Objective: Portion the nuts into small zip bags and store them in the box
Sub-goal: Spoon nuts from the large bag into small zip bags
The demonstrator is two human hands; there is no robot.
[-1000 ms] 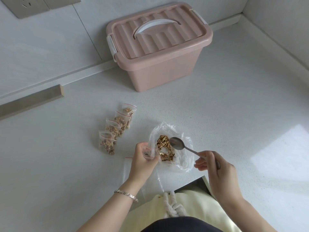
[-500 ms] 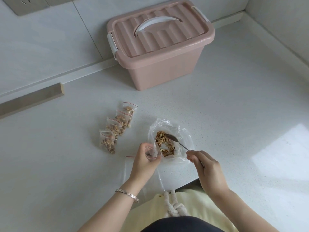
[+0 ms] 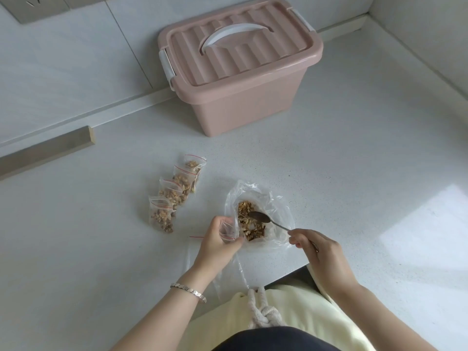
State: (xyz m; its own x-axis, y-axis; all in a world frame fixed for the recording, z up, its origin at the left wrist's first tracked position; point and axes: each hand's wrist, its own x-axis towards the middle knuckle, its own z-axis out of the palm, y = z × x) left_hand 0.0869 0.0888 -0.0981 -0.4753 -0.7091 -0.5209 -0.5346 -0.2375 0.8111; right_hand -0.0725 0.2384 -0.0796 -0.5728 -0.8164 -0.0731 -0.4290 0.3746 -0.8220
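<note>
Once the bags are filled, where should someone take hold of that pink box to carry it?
By the white handle, from straight above. It arches across the middle of the lid, in a recess that leaves room to reach under, and the side latches look snapped down, so the lid should probably hold. The walls of the box are wide and smooth, a poorer grip.

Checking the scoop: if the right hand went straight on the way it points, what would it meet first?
The spoon in the right hand points at the nuts in the big bag, so probably those; depth unclear.
</note>
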